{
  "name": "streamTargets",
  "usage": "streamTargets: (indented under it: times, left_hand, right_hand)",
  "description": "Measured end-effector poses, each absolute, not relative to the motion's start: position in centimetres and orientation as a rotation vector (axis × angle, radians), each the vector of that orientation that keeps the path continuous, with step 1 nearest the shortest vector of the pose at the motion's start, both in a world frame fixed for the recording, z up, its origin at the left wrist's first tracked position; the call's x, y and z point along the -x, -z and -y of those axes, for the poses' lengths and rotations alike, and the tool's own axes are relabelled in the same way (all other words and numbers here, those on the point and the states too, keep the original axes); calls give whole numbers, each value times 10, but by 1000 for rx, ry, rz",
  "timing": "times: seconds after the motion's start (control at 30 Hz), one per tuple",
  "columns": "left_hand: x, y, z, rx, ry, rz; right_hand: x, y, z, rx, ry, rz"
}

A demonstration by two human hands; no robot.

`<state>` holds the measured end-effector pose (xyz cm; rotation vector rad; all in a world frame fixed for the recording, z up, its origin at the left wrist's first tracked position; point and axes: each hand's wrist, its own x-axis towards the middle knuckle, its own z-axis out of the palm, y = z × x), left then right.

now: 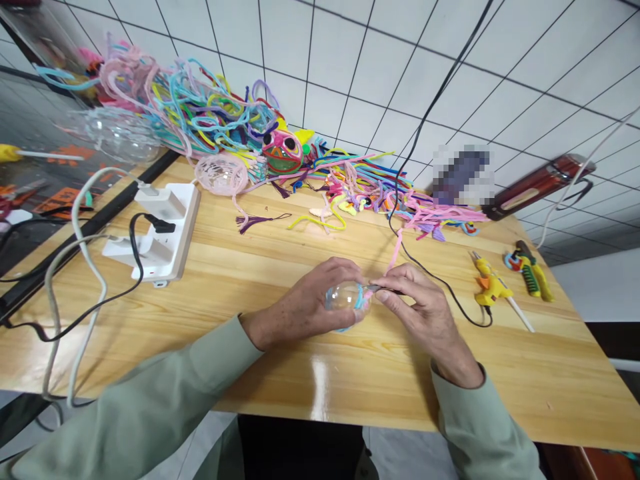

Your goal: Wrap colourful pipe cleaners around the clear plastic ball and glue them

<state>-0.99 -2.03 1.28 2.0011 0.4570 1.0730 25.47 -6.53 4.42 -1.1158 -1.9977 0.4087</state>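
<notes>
"So, what is the left hand (pixel 310 301) doing?"

"It's curled around a clear ball (pixel 342 297), thumb below and fingers over the top, spread only as wide as the ball. A blue strip (pixel 359 297) lies on the ball, which is held just above the table (pixel 250 273), in front of the person."

"And the right hand (pixel 430 310)?"

"Thumb and fingers are pinched together on a thin, dark tool (pixel 389 289), its tip at the ball's right side. The fingers hide much of it, so I can't tell what kind it is. A pink strip (pixel 394 255) rises behind that hand."

"Anything nearby?"

"A black cord (pixel 440 280) crosses between the right hand and the yellow glue gun (pixel 493 285); pliers (pixel 536 273) lie beyond. Left is a power strip (pixel 181 230), plugs in."

"Along the wall?"

"A tangle of fuzzy stems (pixel 200 110), a round-eyed figure (pixel 283 150), then a red flask (pixel 543 185) at the right."
</notes>
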Motion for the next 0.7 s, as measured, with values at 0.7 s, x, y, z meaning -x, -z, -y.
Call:
streamTargets:
  times: [0.7]
  left_hand:
    - [10, -16, 21, -1976, -1051, -457]
  right_hand:
    - [-251, -49, 67, 1088, -363, 2026]
